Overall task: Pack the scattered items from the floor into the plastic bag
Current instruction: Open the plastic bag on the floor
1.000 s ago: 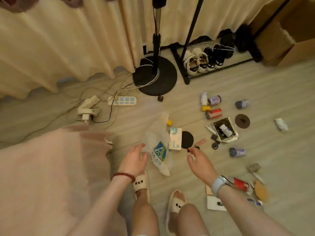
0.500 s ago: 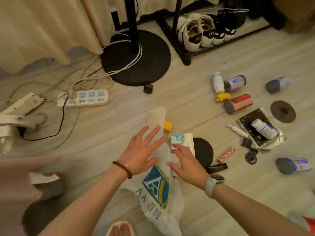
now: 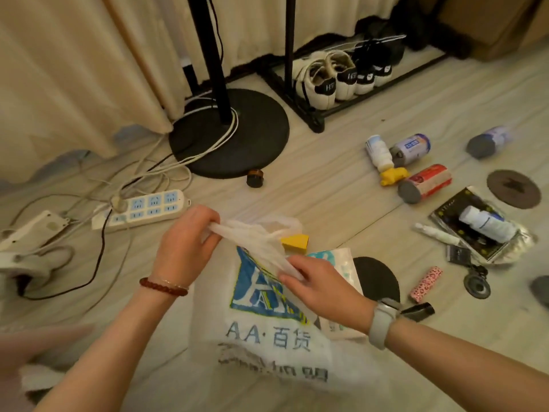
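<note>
A white plastic bag (image 3: 267,331) with a blue logo lies on the floor in front of me. My left hand (image 3: 185,243) grips one of its handles, pulled up and to the left. My right hand (image 3: 319,282) pinches the bag's top edge over the logo. Behind the bag sit a yellow block (image 3: 295,242) and a white-and-teal packet (image 3: 346,263), partly covered. To the right lie a black disc (image 3: 375,278), a pink tube (image 3: 426,283), a red can (image 3: 426,182), a white bottle (image 3: 378,151) and several more small items.
A black lamp base (image 3: 231,135) with coiled white cable stands behind the bag. A blue-and-white power strip (image 3: 142,208) and loose cords lie to the left. A black shoe rack (image 3: 341,81) with shoes is at the back. Curtains hang along the wall.
Both hands came down from open above the bag to taking hold of it; the left has lifted a handle. The view has moved closer to the floor.
</note>
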Available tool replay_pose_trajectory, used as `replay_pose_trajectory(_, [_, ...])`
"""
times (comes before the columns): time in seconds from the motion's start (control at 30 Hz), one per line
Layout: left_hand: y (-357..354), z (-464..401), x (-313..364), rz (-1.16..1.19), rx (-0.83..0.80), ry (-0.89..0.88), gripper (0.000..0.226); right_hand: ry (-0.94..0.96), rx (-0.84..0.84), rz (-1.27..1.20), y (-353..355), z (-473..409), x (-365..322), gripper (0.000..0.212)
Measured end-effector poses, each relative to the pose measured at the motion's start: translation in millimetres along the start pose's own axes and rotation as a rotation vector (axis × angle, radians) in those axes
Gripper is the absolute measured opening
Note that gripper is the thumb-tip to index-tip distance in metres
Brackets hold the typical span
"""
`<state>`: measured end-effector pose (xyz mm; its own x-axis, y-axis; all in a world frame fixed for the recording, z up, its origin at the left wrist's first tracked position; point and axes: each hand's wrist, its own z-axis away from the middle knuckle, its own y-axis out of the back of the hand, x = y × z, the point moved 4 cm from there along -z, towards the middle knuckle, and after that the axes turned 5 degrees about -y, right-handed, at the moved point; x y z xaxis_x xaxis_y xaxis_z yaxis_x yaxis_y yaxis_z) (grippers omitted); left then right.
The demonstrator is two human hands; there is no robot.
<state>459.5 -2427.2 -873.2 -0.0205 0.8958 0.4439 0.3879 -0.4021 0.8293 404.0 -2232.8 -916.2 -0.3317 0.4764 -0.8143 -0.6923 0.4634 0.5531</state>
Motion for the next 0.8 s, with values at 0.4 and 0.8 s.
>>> replay_pose_trajectory(0.4, [122.1, 39.5, -22.6, -0.246, 0.516, -0.043, 0.019, 0.723, 0.598, 0.420, 33.6, -53.2, -135.5, 0.016])
replay_pose_trajectory(0.8, [31.2, 133.4, -12.6, -0.180, -0.046, 0.314, 0.047, 0.715, -0.216, 0.959, -74.5, -4.8, -3.4, 0.039])
